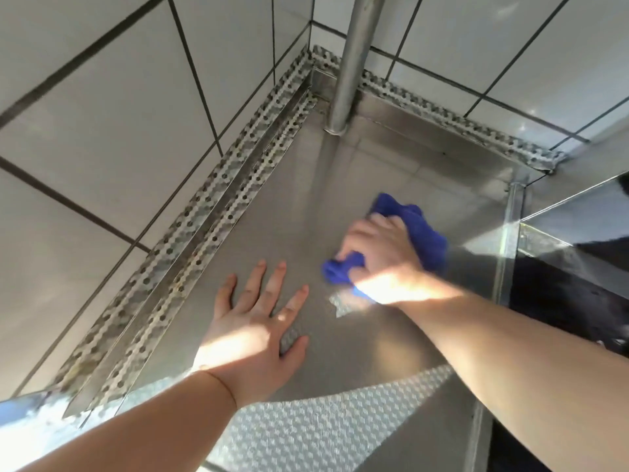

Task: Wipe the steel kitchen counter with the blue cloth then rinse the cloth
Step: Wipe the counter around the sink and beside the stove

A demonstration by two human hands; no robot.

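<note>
The wiping step is in hand. The right hand [377, 253] is pressing down on the blue cloth [422, 229], fingers curled over the bunched fabric and gripping it, with folds of it showing past the fingertips and below the thumb. The cloth is lying on the steel counter [279, 212] toward its right edge, roughly midway between the front edge and the back corner where a metal pole [354, 63] is standing. The left hand [258, 321] is resting flat on the counter nearer the front edge, fingers spread wide and holding nothing (it seems to be bracing the person's weight). The two hands are apart, with bare steel between them.

Judging from this, much of the surface is waiting for the cloth: the strip along the perforated trim [190, 233] at the left edge and the back corner around the pole. The next move is calling for firm, flat pressure and a sweep toward those edges; rinsing is not yet due.
</note>
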